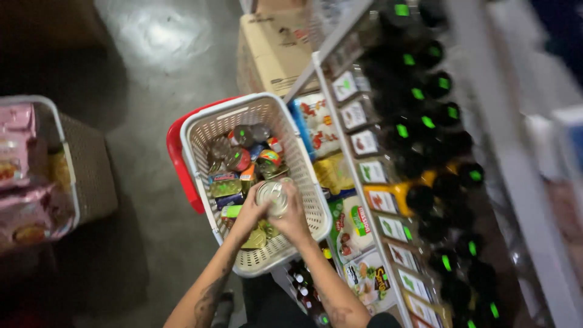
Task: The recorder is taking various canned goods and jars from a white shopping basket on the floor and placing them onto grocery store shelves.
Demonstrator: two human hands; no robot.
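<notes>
Head view: both hands, left hand (249, 214) and right hand (296, 217), clamp a can (272, 197) between them above the basket (200, 130).

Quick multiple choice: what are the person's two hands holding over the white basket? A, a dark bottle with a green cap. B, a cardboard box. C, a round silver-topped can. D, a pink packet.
C: both the left hand and the right hand wrap around a round can with a shiny silver top, held just above the other tins inside the white basket.
</notes>
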